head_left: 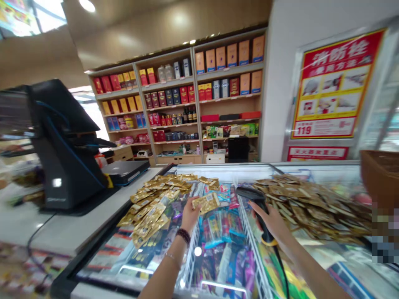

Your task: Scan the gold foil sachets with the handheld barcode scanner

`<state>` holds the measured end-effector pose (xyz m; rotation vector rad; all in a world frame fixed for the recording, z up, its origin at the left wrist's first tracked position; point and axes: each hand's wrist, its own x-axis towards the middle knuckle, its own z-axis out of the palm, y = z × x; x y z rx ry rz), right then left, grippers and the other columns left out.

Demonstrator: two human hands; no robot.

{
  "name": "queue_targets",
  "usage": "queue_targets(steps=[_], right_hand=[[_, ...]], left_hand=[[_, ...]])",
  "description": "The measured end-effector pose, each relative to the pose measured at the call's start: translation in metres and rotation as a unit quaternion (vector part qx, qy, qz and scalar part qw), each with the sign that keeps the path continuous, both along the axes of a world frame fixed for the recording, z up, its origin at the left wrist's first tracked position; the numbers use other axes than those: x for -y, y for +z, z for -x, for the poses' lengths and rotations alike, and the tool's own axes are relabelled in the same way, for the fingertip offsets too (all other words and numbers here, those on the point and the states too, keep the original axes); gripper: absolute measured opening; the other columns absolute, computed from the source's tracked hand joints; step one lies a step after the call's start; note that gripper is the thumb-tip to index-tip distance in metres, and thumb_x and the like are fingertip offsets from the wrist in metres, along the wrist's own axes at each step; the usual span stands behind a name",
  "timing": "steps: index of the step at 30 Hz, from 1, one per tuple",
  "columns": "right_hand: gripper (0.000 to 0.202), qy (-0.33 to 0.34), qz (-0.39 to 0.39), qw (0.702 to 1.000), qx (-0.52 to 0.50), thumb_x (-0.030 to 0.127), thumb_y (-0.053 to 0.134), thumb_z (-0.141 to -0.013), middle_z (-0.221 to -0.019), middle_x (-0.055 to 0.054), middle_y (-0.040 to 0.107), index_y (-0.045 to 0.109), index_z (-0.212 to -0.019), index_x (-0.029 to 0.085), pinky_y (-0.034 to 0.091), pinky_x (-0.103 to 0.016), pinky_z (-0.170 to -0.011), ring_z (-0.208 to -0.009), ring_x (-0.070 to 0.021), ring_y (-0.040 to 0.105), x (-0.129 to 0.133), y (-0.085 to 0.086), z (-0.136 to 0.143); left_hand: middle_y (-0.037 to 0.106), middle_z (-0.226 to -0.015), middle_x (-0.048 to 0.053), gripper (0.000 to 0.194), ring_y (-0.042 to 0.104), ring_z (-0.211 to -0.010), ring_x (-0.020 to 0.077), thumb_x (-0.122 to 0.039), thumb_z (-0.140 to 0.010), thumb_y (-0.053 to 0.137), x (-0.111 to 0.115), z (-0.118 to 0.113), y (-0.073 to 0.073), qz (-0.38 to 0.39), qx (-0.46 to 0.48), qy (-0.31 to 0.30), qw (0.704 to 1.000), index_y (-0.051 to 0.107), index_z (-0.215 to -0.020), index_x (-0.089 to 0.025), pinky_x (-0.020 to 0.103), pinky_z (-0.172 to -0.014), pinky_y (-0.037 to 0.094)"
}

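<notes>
My left hand (189, 212) is closed on the near end of a gold foil packet (207, 202), whose printed label faces up. A black handheld barcode scanner (261, 209) is gripped in my right hand (272, 220), its head turned toward that packet and its cord hanging down. Left of my left hand, a heap of gold packets (152, 207) lies on the glass top of a chest freezer (124, 261). Another pile of brownish-gold packets (305, 199) spreads out to the right of the scanner. Under the glass, colourful wrapped ice creams (222, 226) show between white wire dividers.
A black checkout terminal (65, 153) stands on the counter (18, 228) at the left, near a flat black box (126, 169). Shelves of boxed goods (170, 97) line the back wall. A red and yellow poster (336, 87) hangs at right, above a brown container (378, 174).
</notes>
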<state>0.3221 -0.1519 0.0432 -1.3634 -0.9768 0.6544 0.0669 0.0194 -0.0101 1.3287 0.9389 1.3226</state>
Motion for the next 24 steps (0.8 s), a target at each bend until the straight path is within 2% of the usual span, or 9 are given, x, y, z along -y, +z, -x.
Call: queue_targets(steps=[3,6,10,12,16,17,19,22,24], right_hand=[[0.050,-0.058,-0.029,0.998,-0.023,0.069,0.075,-0.076,-0.052,0.004,0.059,0.057,-0.064,0.024,0.035,-0.025,-0.036,-0.033,-0.0098,0.047,0.013,0.007,-0.035],[0.052,-0.086,-0.043,0.995,-0.034,0.068,0.080,-0.071,-0.053,0.003,0.061,0.055,-0.062,0.023,0.034,-0.024,-0.036,-0.033,-0.0096,0.048,0.031,0.016,-0.074],[0.052,-0.147,-0.051,0.987,-0.040,0.068,0.082,-0.066,-0.049,0.004,0.059,0.054,-0.061,0.024,0.035,-0.025,-0.035,-0.031,-0.0104,0.047,0.062,0.027,-0.122],[0.052,-0.181,-0.056,0.981,-0.037,0.068,0.083,-0.064,-0.047,0.004,0.058,0.054,-0.061,0.025,0.036,-0.026,-0.035,-0.031,-0.0110,0.047,0.079,0.031,-0.141],[0.052,-0.231,-0.075,0.969,-0.042,0.065,0.087,-0.059,-0.049,0.003,0.060,0.054,-0.063,0.025,0.036,-0.026,-0.035,-0.033,-0.0119,0.049,0.111,0.038,-0.166],[0.052,-0.240,-0.080,0.966,-0.045,0.065,0.088,-0.057,-0.050,0.003,0.061,0.055,-0.065,0.025,0.036,-0.026,-0.034,-0.033,-0.0120,0.049,0.117,0.039,-0.169],[0.053,-0.256,-0.089,0.961,-0.047,0.066,0.088,-0.056,-0.052,0.004,0.061,0.058,-0.068,0.024,0.036,-0.027,-0.033,-0.032,-0.0117,0.048,0.127,0.039,-0.174],[0.056,-0.268,-0.080,0.959,-0.043,0.070,0.088,-0.054,-0.049,0.004,0.059,0.058,-0.067,0.024,0.036,-0.027,-0.033,-0.031,-0.0114,0.046,0.133,0.037,-0.174],[0.058,-0.268,-0.069,0.960,-0.040,0.072,0.087,-0.053,-0.048,0.003,0.059,0.057,-0.065,0.024,0.035,-0.027,-0.033,-0.032,-0.0118,0.047,0.131,0.033,-0.172]], left_hand=[[0.079,-0.094,0.008,0.060,0.078,-0.083,0.0276,-0.040,-0.056,0.095,-0.005,-0.024,-0.010,0.044,0.069,-0.050,0.995,0.068,-0.106,-0.020,0.037,-0.072,0.064],[0.080,-0.095,0.006,0.063,0.080,-0.084,0.0282,-0.042,-0.056,0.097,-0.006,-0.058,-0.014,0.094,0.105,-0.066,0.988,0.066,-0.109,-0.024,0.040,-0.073,0.065],[0.081,-0.099,0.007,0.057,0.082,-0.091,0.0295,-0.034,-0.066,0.096,0.006,-0.111,-0.005,0.114,0.120,-0.149,0.975,0.064,-0.113,-0.026,0.043,-0.081,0.067],[0.081,-0.100,0.008,0.054,0.082,-0.091,0.0287,-0.030,-0.072,0.094,0.016,-0.142,0.007,0.119,0.120,-0.181,0.969,0.063,-0.116,-0.026,0.044,-0.084,0.067],[0.080,-0.104,0.008,0.049,0.082,-0.095,0.0255,-0.030,-0.088,0.084,0.040,-0.212,0.046,0.117,0.123,-0.158,0.973,0.059,-0.129,-0.025,0.045,-0.095,0.066],[0.080,-0.107,0.010,0.052,0.081,-0.100,0.0256,-0.032,-0.091,0.082,0.045,-0.227,0.058,0.113,0.115,-0.173,0.972,0.057,-0.136,-0.024,0.045,-0.100,0.065],[0.077,-0.126,0.015,0.064,0.076,-0.119,0.0252,-0.037,-0.096,0.076,0.054,-0.251,0.080,0.107,0.102,-0.240,0.960,0.047,-0.152,-0.024,0.041,-0.112,0.057],[0.057,-0.159,0.017,0.080,0.057,-0.148,0.0254,-0.049,-0.096,0.075,0.056,-0.262,0.100,0.101,0.092,-0.287,0.948,0.036,-0.162,-0.027,0.037,-0.125,0.044],[0.046,-0.169,0.016,0.082,0.049,-0.154,0.0264,-0.053,-0.091,0.079,0.051,-0.252,0.099,0.085,0.114,-0.282,0.949,0.042,-0.159,-0.028,0.036,-0.127,0.040]])
